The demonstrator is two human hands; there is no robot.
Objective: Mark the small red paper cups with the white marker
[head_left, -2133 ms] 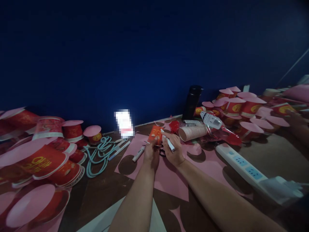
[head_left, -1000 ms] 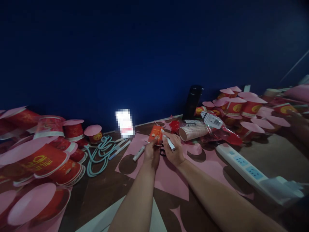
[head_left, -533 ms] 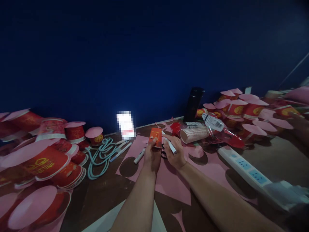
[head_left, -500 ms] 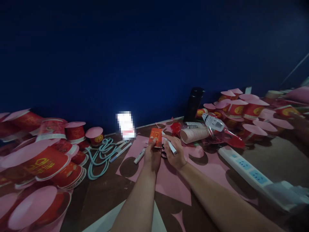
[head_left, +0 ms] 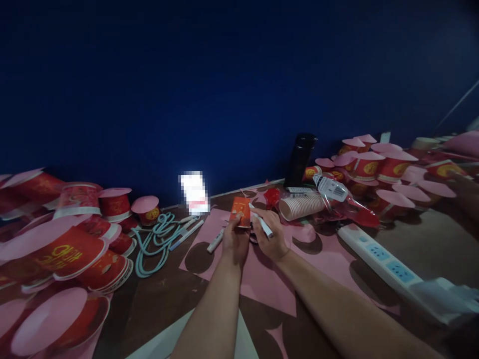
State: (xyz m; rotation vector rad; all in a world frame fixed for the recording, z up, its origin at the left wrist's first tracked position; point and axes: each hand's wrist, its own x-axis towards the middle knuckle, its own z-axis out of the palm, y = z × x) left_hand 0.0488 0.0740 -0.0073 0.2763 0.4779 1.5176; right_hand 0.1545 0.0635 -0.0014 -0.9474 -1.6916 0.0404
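My left hand [head_left: 235, 237] is closed around a red paper cup [head_left: 240, 207], which is held tilted above the pink paper. In my right hand [head_left: 273, 237] a white marker [head_left: 263, 223] is gripped, its tip at the right side of the cup. Below both hands lies a pink sheet [head_left: 262, 286] with round holes cut out of it. A second white pen [head_left: 215, 241] rests on the sheet just left of my left hand.
Red cups with pink paper discs [head_left: 145, 204] crowd the left side; more stand at right. A teal cable [head_left: 153, 259], black bottle [head_left: 301, 159], stack of paper cups [head_left: 302, 207] and white power strip [head_left: 385, 264] surround the sheet. At far right, another person's hand [head_left: 466, 187] shows.
The marker tip has shifted slightly left against the cup. Both hands keep their hold and otherwise stay almost in place.
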